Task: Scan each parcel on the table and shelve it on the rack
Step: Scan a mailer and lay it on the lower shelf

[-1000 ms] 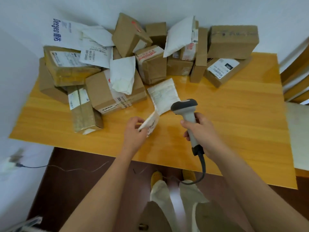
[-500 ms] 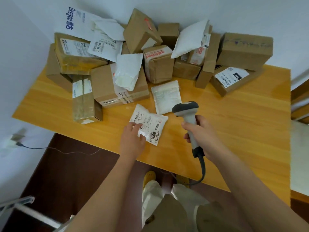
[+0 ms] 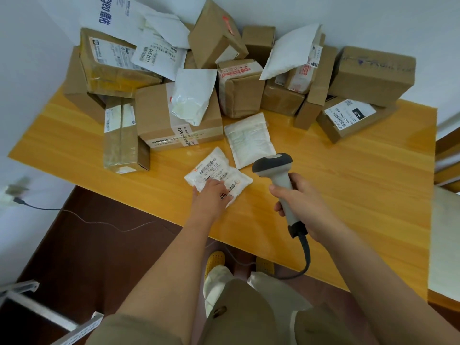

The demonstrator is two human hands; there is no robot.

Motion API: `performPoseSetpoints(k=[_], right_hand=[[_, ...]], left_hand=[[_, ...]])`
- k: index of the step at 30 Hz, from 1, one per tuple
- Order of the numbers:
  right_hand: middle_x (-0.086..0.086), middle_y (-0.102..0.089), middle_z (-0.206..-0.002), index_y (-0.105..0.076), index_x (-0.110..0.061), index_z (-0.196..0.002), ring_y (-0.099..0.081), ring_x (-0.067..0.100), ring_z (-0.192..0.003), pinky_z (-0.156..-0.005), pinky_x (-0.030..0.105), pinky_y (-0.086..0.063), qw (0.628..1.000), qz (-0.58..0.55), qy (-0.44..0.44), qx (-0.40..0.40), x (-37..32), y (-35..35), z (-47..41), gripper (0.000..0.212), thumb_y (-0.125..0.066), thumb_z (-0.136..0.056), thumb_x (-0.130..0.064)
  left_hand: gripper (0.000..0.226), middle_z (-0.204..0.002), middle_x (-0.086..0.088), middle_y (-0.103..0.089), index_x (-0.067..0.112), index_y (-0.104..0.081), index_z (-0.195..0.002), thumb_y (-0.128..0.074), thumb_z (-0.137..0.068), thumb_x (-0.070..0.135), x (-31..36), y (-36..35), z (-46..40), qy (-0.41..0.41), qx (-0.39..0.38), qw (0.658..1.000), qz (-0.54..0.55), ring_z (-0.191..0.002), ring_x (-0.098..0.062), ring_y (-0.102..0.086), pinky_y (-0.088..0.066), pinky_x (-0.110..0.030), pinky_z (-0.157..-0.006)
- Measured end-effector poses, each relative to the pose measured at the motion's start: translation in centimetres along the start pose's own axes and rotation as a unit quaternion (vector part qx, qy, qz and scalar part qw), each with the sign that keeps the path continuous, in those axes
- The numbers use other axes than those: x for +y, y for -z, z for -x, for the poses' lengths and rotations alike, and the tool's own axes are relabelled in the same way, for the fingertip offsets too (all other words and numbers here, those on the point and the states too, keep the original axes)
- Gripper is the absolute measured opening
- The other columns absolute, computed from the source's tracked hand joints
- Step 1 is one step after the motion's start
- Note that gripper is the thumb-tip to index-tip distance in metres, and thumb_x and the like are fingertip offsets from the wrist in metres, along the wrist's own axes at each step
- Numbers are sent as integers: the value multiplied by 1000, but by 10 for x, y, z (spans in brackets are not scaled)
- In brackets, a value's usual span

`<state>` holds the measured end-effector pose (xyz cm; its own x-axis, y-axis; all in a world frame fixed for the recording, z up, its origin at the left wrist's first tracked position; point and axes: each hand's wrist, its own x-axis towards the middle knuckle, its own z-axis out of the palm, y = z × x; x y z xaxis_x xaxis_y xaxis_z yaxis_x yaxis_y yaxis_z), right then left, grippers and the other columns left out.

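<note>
Item: small white poly-bag parcel (image 3: 217,174). A second ago it was lifted on edge in the left hand (image 3: 211,195); it now lies flat on the desk (image 3: 348,183), label and barcode upward, near the front edge. The left grip is released, fingers laid over the bag's near corner, pressing it down. Judged: parcel is presented for scanning; shelving not yet begun.

Item: handheld scanner (image 3: 276,175), grey moulded plastic, dark head, coiled-free cable trailing off the desk's front. The right hand (image 3: 303,207) is clenched round its handle; head hangs just beside the bag, to its right.

Item: flat white padded mailer (image 3: 249,139), matte, soft-cornered, just behind the bag, label not showing.

Item: desk, glossy yellow wood-grain laminate.

Item: heap of parcels (image 3: 199,78) at the far side against the wall: brown corrugated cartons, some taped, several labelled; crumpled white plastic mailers draped over them. All awaiting scan.

Rack: only pale metal rails (image 3: 22,288), lower left; identity uncertain.
</note>
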<state>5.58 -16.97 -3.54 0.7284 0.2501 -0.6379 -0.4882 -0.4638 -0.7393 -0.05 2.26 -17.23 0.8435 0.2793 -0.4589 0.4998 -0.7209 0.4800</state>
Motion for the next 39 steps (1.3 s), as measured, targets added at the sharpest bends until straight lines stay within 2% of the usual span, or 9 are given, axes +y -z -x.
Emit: performPoseSetpoints(k=[5, 11, 15, 19, 24, 28, 31, 34, 39], right_hand=[[10, -60, -105, -52, -18, -123, -62, 13, -66, -57, 23, -50, 999, 25, 9, -19, 2, -3, 1, 29, -61, -96, -24], [9, -61, -105, -51, -20, -127, -62, 11, -66, -54, 20, -50, 998, 46, 19, -23, 0, -5, -3, 33, -61, -96, -25], [8, -62, -102, -50, -20, -129, -62, 12, -66, -57, 22, -50, 998, 53, 22, -38, -2, -8, -6, 35, -61, -96, -26], [13, -64, -100, -57, -23, -111, -62, 13, -64, -61, 26, -53, 996, 42, 44, -62, -9, -15, -5, 17, -60, -96, -31], [17, -65, -111, -61, -20, -107, -61, 16, -64, -63, 31, -52, 994, 0, 67, -81, -25, -22, -3, 18, -54, -99, -36], [14, -60, -87, -62, -16, -106, -59, 11, -57, -56, 26, -51, 995, -18, 63, -80, -35, -23, 0, 24, -54, -99, -37], [13, -61, -91, -63, -13, -106, -58, 12, -56, -57, 27, -49, 995, -29, 57, -79, -42, -24, 3, 27, -54, -99, -37], [11, -65, -107, -63, -16, -103, -57, 13, -58, -59, 30, -49, 995, -36, 58, -76, -47, -26, 6, 22, -55, -99, -36], [9, -62, -96, -63, -15, -99, -56, 14, -59, -59, 31, -49, 996, -15, 62, -67, -50, -28, 11, 21, -55, -99, -34]], left_hand=[[13, -118, 3, -51, 18, -62, -98, -69, -89, 23, -2, -3, 0, -2, 28, 999, -40, -123, -17, -47, -8, -50, -121], [54, -137, 4, -43, 28, -46, -144, -61, -94, 14, -1, -14, 8, -23, 60, 997, -53, -145, -17, -21, 0, -49, -122], [50, -156, -1, -21, 33, -47, -143, -54, -97, 16, 2, -16, 7, -20, 44, 993, -112, -150, -22, 0, 10, -51, -120], [50, -165, -8, 9, 38, -45, -144, -54, -98, 19, 4, -17, 6, 10, 33, 992, -119, -150, -28, 20, 12, -48, -119], [57, -165, -6, 9, 36, -38, -145, -55, -97, 12, 2, -18, 1, 34, 5, 996, -79, -150, -27, 18, 3, -51, -122], [75, -166, -1, 5, 34, -19, -153, -61, -94, 13, 0, -17, -3, 44, 15, 997, -64, -151, -23, 13, -1, -52, -121], [76, -166, 0, 8, 35, -14, -156, -60, -96, 22, -4, -16, -2, 55, 13, 995, -79, -151, -21, 16, 5, -53, -119], [71, -162, -12, 18, 40, -14, -155, -56, -98, 28, -1, -20, -1, 80, 26, 991, -101, -148, -32, 23, 10, -53, -118], [70, -161, -17, 20, 47, -11, -153, -53, -100, 29, 1, -19, -1, 97, 8, 990, -101, -147, -41, 21, 8, -58, -119]])
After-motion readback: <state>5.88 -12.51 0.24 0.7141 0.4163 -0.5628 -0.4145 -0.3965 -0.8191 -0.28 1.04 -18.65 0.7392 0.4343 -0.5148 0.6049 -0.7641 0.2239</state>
